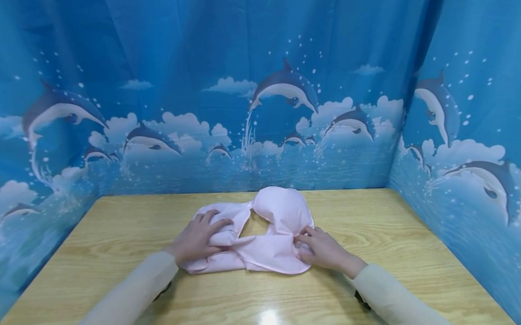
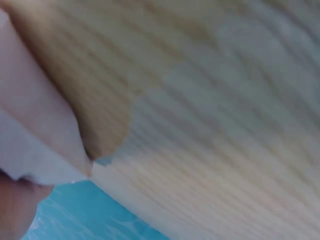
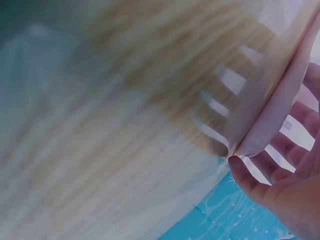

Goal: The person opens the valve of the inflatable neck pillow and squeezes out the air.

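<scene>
A pale pink piece of soft cloth (image 1: 274, 252) lies creased on the wooden table, looped around an almond-shaped gap. Its far right lobe (image 1: 282, 205) puffs up. My left hand (image 1: 198, 239) rests over the cloth's left part, fingers spread and slightly bent. In the left wrist view, only part of that hand (image 2: 20, 207) shows beneath the pale cloth edge (image 2: 35, 125). My right hand (image 1: 324, 247) pinches the cloth at its right edge with curled fingers. The right wrist view has the thumb of this hand (image 3: 285, 185) at a cloth corner (image 3: 272, 117), other fingers partly behind the fabric.
The light wooden table (image 1: 364, 294) reaches back to a blue curtain (image 1: 184, 48) printed with dolphins and clouds. Another curtain side (image 1: 475, 122) stands along the right. A bright light reflection lies on the table's near part. Both forearms wear light sleeves (image 1: 130, 292).
</scene>
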